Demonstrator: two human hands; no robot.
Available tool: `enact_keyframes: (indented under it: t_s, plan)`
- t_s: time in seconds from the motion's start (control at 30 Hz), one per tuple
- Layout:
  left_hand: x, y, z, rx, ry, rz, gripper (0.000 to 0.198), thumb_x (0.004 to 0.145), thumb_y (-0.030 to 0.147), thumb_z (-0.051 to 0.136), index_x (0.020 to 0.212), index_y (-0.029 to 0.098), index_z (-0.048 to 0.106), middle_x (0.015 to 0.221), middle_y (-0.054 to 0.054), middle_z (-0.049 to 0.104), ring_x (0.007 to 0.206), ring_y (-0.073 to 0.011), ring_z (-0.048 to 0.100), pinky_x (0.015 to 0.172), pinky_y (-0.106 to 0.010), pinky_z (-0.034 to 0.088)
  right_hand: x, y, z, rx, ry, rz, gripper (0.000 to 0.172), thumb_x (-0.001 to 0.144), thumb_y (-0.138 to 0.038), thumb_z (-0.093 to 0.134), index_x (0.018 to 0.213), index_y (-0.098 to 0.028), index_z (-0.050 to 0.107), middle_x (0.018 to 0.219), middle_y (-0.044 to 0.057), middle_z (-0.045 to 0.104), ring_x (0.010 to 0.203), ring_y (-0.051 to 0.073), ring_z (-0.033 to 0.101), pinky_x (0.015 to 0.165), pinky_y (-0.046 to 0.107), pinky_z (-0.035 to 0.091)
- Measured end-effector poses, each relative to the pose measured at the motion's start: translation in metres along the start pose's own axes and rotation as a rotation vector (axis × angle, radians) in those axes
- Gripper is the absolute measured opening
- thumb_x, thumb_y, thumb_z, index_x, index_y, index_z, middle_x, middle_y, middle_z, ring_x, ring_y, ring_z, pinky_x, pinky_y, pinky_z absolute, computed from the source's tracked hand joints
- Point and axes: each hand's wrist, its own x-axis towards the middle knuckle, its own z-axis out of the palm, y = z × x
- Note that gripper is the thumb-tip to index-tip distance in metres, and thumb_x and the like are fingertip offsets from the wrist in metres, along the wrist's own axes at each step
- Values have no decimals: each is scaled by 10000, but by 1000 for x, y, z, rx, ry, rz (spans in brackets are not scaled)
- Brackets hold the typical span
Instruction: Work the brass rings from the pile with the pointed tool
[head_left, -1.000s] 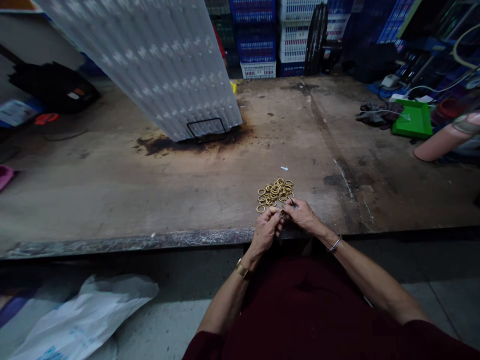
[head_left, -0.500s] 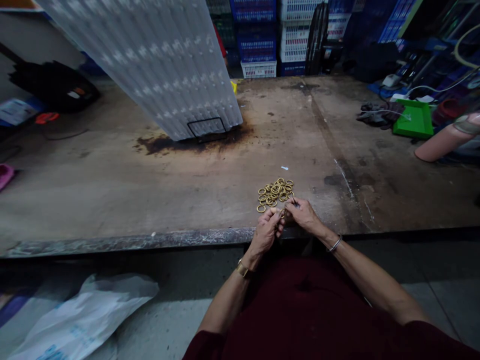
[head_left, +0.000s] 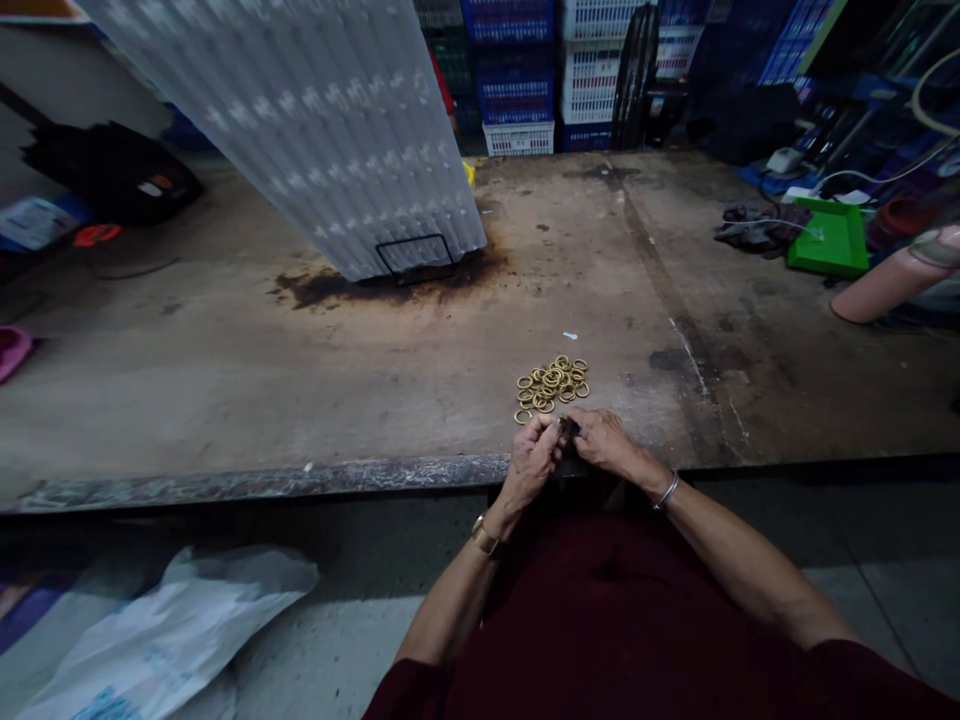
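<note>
A small pile of brass-coloured rings (head_left: pixel 553 378) lies on the worn wooden table (head_left: pixel 420 380), just beyond my hands. My left hand (head_left: pixel 532 455) is closed at the table's front edge, its thumb and fingers pinching a ring that is mostly hidden now. Close against it, my right hand (head_left: pixel 606 440) is pinched on a small dark object (head_left: pixel 570 428), whose kind I cannot make out. That object sits between the fingertips of both hands, touching or nearly touching the ring.
A tall bundle of clear ribbed plastic sheeting (head_left: pixel 337 150) stands in a black wire stand (head_left: pixel 412 258). Toward the right are a green tray (head_left: pixel 829 238) and a pink cylinder (head_left: pixel 892 280). Stacked crates (head_left: pixel 517 90) stand behind the table. A white plastic bag (head_left: pixel 172 630) lies lower left.
My right hand has turned and come down a little, bringing the dark object from above its fingers to the ring at my left fingertips. The pile looks the same.
</note>
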Motion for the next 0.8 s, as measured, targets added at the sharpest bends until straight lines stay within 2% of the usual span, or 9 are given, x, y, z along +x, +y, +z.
enact_keyframes:
  t_s: [0.1, 0.2, 0.33, 0.43, 0.5, 0.63, 0.8]
  plan:
    - [-7, 6, -9, -151, -6, -88, 401, 656, 493, 743, 779, 168, 544, 596, 46, 536, 420, -35, 433, 371, -134, 287, 5, 4, -1, -82, -7, 73, 317, 775, -170, 449, 1030, -198, 636, 860, 87, 704, 754, 204, 616, 633, 262, 339]
    - [-11, 18, -28, -358, 30, -97, 398, 624, 429, 789, 758, 170, 518, 581, 43, 521, 435, -46, 437, 365, -130, 291, 12, 4, -1, -94, 39, 70, 323, 802, -187, 454, 1078, -207, 621, 883, 76, 708, 767, 199, 621, 645, 261, 348]
    - [-11, 27, -61, -536, 117, -69, 330, 693, 383, 750, 683, 141, 526, 671, -15, 585, 456, -30, 415, 366, -121, 297, 25, -8, 4, -8, 114, -68, 243, 823, -191, 486, 1015, -199, 634, 959, 72, 696, 836, 191, 609, 685, 254, 365]
    - [-12, 27, -79, -569, 194, -65, 301, 769, 334, 682, 620, 127, 521, 729, -62, 621, 486, -39, 436, 370, -124, 308, 37, -23, 7, 31, 133, -194, 200, 849, -187, 488, 982, -190, 637, 1022, 79, 674, 928, 186, 589, 744, 252, 375]
    - [-14, 26, -86, -580, 223, -54, 275, 784, 300, 657, 612, 124, 534, 750, -77, 632, 515, -55, 468, 375, -129, 321, 43, -33, 9, 1, 94, -227, 199, 871, -223, 487, 996, -185, 636, 1045, 87, 659, 951, 189, 582, 758, 258, 380]
    - [-17, 24, -91, -619, 243, -41, 180, 764, 240, 645, 642, 125, 579, 743, -78, 636, 539, -76, 495, 377, -136, 338, 48, -49, 13, -144, -8, -190, 256, 882, -319, 489, 1041, -184, 637, 1072, 106, 636, 920, 214, 597, 734, 287, 401]
    - [-18, 22, -94, -691, 205, -74, 120, 712, 189, 655, 639, 138, 573, 734, -72, 624, 576, -98, 527, 398, -144, 367, 48, -57, 13, -267, -91, -165, 285, 863, -221, 453, 1084, -176, 627, 1110, 127, 607, 898, 225, 613, 703, 297, 423]
